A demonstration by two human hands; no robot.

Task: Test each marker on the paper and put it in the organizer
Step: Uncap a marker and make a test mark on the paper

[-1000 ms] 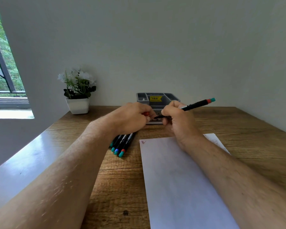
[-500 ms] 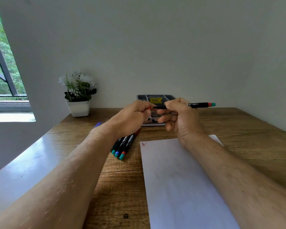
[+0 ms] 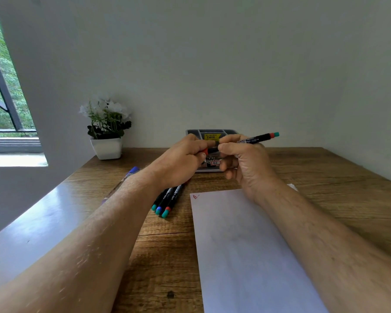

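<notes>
I see the right hand (image 3: pixel 246 163) curled round a black marker (image 3: pixel 255 139), thumb and forefinger pinching its barrel. The marker lies nearly level; its teal-and-red tail points to 3 o'clock, slightly raised. The left hand (image 3: pixel 181 161) meets it from 9 o'clock, fingers curled and pinching the red cap (image 3: pixel 205 151) at the marker's other end. I cannot tell whether the cap is fully seated or part off. Both hands are held above the table (image 3: pixel 325 177), just before the organizer.

The organizer (image 3: pixel 212 132), a grey tray with dividers and a yellow price label, stands at 12 o'clock from the hands, by the wall, largely hidden behind them. I cannot tell what its compartments hold.

The paper (image 3: pixel 246 245) lies at 6 o'clock from the right hand, under the right forearm, with a small red scribble (image 3: pixel 196 196) in its far-left corner.

A bundle of markers (image 3: pixel 167 202) lies on the table at 7 o'clock from the left hand, just beside the paper's left edge, partly under the left wrist; teal, blue and red ends face me. A purple pen (image 3: pixel 131 172) lies at 9 o'clock of the left wrist. A potted plant (image 3: pixel 106 132) with white flowers stands at 10 o'clock, against the wall.
</notes>
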